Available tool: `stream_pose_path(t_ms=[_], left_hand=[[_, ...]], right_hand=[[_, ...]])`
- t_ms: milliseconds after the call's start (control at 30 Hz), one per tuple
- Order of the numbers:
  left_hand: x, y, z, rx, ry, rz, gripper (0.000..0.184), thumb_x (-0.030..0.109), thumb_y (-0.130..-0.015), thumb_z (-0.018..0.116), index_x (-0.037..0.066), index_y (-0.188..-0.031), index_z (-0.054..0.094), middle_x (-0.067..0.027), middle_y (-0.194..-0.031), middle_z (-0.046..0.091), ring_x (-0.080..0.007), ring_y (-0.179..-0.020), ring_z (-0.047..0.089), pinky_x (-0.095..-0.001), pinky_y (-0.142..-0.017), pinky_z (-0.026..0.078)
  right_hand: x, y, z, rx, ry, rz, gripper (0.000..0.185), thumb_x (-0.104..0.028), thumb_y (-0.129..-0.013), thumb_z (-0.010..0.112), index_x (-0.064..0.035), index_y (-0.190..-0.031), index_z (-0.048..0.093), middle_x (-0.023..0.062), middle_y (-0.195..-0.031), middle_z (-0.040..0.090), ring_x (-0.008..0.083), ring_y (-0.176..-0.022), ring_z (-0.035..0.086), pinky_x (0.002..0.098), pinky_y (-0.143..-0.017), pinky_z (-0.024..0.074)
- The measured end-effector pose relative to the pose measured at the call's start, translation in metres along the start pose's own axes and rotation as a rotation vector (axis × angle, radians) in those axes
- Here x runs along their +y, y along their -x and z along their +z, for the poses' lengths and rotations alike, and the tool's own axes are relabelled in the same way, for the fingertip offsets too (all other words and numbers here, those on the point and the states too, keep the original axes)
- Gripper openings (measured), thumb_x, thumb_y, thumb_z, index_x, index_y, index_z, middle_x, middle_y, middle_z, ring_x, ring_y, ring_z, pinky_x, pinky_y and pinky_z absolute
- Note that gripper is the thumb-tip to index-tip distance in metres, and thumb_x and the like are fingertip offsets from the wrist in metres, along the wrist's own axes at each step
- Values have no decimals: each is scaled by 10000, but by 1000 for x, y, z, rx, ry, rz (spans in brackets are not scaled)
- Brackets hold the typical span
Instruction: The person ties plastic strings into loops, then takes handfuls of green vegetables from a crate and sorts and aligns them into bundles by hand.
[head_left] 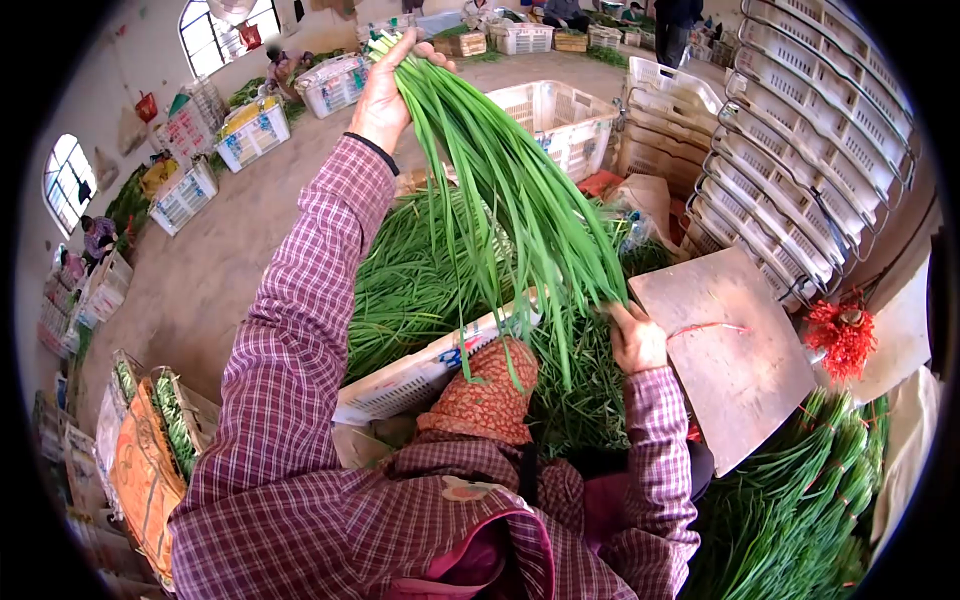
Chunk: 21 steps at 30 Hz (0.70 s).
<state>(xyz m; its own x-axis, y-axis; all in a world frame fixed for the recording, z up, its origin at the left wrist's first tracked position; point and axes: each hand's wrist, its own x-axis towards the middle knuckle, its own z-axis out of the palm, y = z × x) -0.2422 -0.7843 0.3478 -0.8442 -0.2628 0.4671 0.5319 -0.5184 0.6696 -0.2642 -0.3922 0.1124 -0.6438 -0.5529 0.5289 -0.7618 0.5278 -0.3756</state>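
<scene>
My left hand (385, 90) is raised at the upper middle, closed round the pale stem ends of a bunch of long green leaves (500, 170). The leaves hang down and to the right. My right hand (637, 338) is beside their lower tips, its fingers curled in; whether it pinches any leaf is too small to tell. Below the bunch, loose greens (400, 285) fill a white crate (400, 375). More loose leaves (580, 400) lie between the crate and my right forearm.
A flat board (725, 350) is right of my right hand, with red ties (840, 335) beyond it and bundled greens (790, 500) below. Stacked white crates (800, 150) rise at the right. An empty-looking basket (560, 120) stands ahead. People sit among crates farther off.
</scene>
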Motion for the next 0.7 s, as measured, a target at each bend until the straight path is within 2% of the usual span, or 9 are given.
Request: stream_pose_path(t_ms=[67,200,267,300,333,400,500,667,700], left_hand=[[8,-11,-11,25,16,-2,148,205,-874,663,83,-882,579,-6,-723,589,-195,-729,618,-422,-845,534],[17,-27,-22,57,28,24,198,205,-873,666,53,-907,545,-7,-725,587,-205,-747,619,-426,-854,530],[15,-27,-19,87,21,8,224,197,-877,661,36,-944,521,-32,-732,587,-223,-748,620,-438,-856,532],[13,-25,-11,135,-32,49,232,195,-880,656,29,-958,513,-46,-742,587,-231,-745,620,-446,-852,535],[12,-24,-7,182,-86,91,240,192,-883,652,23,-971,505,-60,-751,588,-240,-742,620,-455,-849,538],[12,-33,-9,179,-72,82,243,190,-885,648,9,-975,512,-102,-779,594,-278,-758,628,-481,-827,548],[6,-39,0,282,-114,77,226,181,-881,651,-8,-946,547,-150,-798,601,-337,-811,637,-505,-793,558],[1,-39,13,264,-86,26,216,174,-885,645,0,-959,541,-120,-799,599,-292,-776,630,-495,-818,551],[1,-39,15,232,-64,0,212,167,-888,640,4,-975,537,-103,-794,594,-272,-757,625,-489,-825,549]], right_hand=[[28,21,-6,-132,88,93,157,-117,-811,613,-203,-929,671,93,-875,662,310,-725,657,407,-633,536],[31,27,-31,-58,96,142,125,-118,-832,605,-186,-899,685,91,-868,663,300,-692,652,392,-607,529],[9,14,-49,114,-86,148,129,-96,-841,593,-141,-921,683,101,-832,666,295,-663,651,352,-599,525],[-10,9,-60,128,-172,155,120,-83,-860,576,-73,-935,669,112,-807,676,258,-651,661,312,-604,523],[-26,6,-64,129,-173,156,120,-83,-860,576,-73,-935,669,112,-807,676,258,-651,661,312,-604,523],[-52,1,-66,44,-458,176,119,-90,-876,573,-32,-931,660,126,-811,683,223,-682,670,305,-625,525],[-75,-2,-47,50,-526,25,133,-94,-878,579,-6,-920,669,141,-824,683,228,-729,671,314,-665,530],[-85,-14,-10,229,-551,17,362,-187,-865,603,-71,-1204,556,174,-1149,610,269,-944,658,324,-819,540],[-92,-17,-10,202,-556,-33,471,-241,-865,603,-101,-1297,479,173,-1259,554,292,-1014,636,380,-894,527]])
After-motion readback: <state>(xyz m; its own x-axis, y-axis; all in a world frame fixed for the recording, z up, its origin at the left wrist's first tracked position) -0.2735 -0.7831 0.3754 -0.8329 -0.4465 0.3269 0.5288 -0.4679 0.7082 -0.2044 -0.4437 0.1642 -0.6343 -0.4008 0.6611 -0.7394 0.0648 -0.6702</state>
